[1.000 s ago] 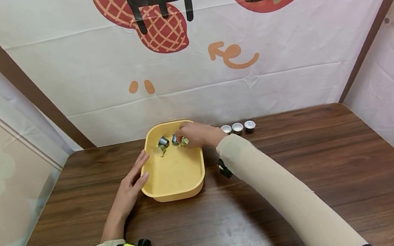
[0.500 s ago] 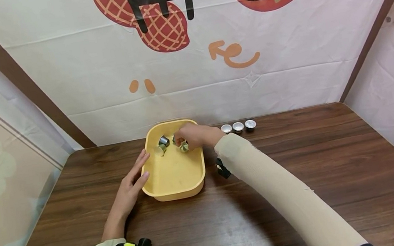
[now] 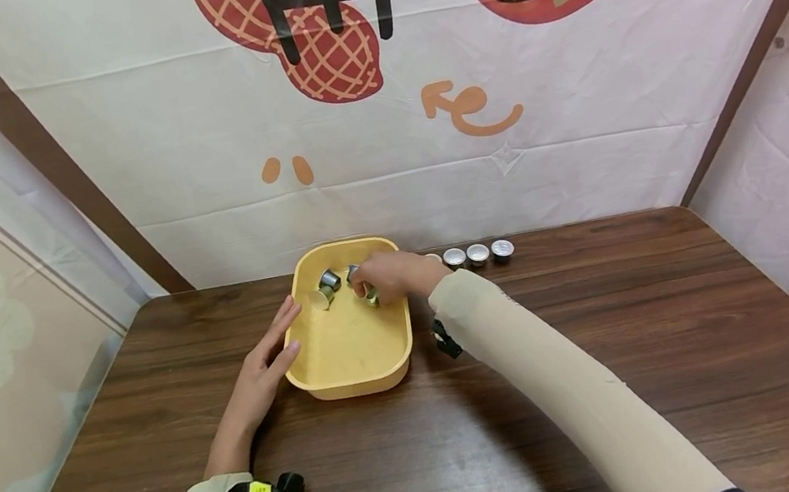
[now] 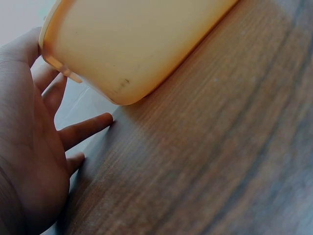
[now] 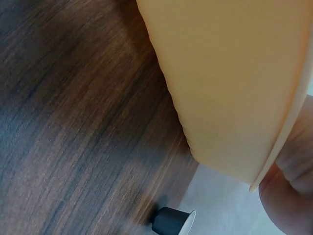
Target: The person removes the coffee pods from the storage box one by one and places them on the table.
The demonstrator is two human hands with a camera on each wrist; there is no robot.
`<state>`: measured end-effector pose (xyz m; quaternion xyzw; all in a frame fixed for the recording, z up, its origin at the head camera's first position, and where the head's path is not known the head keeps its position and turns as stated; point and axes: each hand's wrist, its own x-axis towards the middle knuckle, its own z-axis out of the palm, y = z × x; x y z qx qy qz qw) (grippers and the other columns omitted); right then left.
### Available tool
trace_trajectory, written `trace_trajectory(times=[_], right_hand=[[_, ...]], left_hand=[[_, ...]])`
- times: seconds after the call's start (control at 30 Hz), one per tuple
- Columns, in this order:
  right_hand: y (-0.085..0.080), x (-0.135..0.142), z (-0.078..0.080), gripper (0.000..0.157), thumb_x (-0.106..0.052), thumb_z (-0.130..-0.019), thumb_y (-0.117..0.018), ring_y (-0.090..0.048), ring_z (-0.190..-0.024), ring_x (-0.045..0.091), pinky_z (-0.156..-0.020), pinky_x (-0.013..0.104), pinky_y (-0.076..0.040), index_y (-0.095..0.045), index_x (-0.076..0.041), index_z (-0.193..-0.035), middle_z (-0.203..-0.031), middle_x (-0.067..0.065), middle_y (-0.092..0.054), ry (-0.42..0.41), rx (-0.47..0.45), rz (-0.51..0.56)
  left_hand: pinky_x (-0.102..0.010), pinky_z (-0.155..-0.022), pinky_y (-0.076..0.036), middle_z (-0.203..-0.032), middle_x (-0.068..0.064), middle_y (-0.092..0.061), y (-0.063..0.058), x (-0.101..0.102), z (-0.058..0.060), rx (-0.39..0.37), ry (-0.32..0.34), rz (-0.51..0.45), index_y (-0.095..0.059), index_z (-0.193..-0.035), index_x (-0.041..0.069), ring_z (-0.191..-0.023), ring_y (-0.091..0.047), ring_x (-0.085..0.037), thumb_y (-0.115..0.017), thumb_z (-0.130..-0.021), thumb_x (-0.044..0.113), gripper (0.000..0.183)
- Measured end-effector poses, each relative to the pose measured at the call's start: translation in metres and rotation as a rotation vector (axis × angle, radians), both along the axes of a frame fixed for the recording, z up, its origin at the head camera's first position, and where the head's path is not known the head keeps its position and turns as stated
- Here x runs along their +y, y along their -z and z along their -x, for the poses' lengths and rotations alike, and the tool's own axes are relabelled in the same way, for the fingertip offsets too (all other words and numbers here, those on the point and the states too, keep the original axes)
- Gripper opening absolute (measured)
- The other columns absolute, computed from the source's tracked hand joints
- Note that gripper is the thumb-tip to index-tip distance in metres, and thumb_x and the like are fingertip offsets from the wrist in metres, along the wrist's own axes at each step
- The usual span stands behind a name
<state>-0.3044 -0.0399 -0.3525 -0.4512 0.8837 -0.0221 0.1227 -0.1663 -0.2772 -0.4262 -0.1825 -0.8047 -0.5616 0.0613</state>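
Note:
A yellow plastic tub [image 3: 355, 387] holds a few coffee capsules near its far end. My left hand [image 3: 259, 374] rests along the tub's left rim with fingers extended; the left wrist view shows its fingers spread by the rim. Inside the tub, my right hand [image 3: 385, 275] reaches down with bent fingers. A green coffee capsule [image 3: 372, 298] shows just under those fingers, and I cannot tell whether they pinch it. Beyond the fingertips lies a blue capsule [image 3: 352, 271], partly covered. Further left, a dark blue-grey capsule [image 3: 329, 279] and a pale green capsule [image 3: 321, 299] lie together.
Right of the tub, several capsules stand in a row at the table's back edge, silvery lids up, among them a dark capsule [image 3: 503, 251]. A black capsule [image 5: 170, 221] appears in the right wrist view. A printed cloth [image 3: 404, 203] hangs behind the wooden table [image 3: 425, 460].
My right hand shifts slightly within the tub, its fingers moving from the blue capsule toward the green one, which has slid a little nearer me. The left hand stays at the rim.

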Motion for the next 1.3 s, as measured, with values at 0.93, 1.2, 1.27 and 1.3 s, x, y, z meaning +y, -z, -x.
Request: trace_trajectory(times=[0.93,1.2,1.27,1.3], right_hand=[[-0.014,0.002,0.004,0.027,-0.013,-0.08,-0.071,-0.055,-0.083,0.013,-0.068,0.031,-0.046,-0.069,-0.027,-0.104,-0.095,-0.008,-0.061,-0.013,0.056,-0.17],[-0.012,0.002,0.006,0.028,-0.015,-0.076,-0.078,-0.054,-0.08,0.011,-0.068,0.03,-0.046,-0.069,-0.027,-0.099,-0.088,-0.01,-0.061,-0.005,0.052,-0.153],[-0.011,0.002,0.006,0.029,-0.016,-0.075,-0.08,-0.055,-0.08,0.01,-0.069,0.03,-0.047,-0.069,-0.027,-0.099,-0.087,-0.01,-0.061,0.001,0.045,-0.143],[-0.011,0.002,0.006,0.029,-0.016,-0.075,-0.081,-0.056,-0.08,0.01,-0.069,0.029,-0.047,-0.069,-0.027,-0.099,-0.087,-0.011,-0.062,0.002,0.039,-0.138]], left_hand=[[-0.011,-0.105,-0.019,-0.157,0.008,-0.02,0.002,-0.003,0.0,-0.009,-0.004,0.008,-0.039,-0.148,0.013,-0.144,-0.013,-0.013,-0.049,-0.101,0.014,0.048],[-0.012,-0.105,-0.019,-0.157,0.008,-0.02,0.001,-0.002,0.0,-0.011,-0.012,0.014,-0.04,-0.148,0.015,-0.144,-0.014,-0.013,-0.049,-0.101,0.012,0.048],[-0.012,-0.105,-0.019,-0.157,0.006,-0.02,0.0,-0.001,0.0,-0.007,-0.011,0.01,-0.04,-0.147,0.014,-0.144,-0.014,-0.014,-0.049,-0.101,0.011,0.048],[-0.013,-0.106,-0.019,-0.157,0.005,-0.02,0.0,-0.001,-0.001,-0.008,-0.01,0.01,-0.039,-0.148,0.014,-0.144,-0.014,-0.015,-0.049,-0.101,0.011,0.048]])
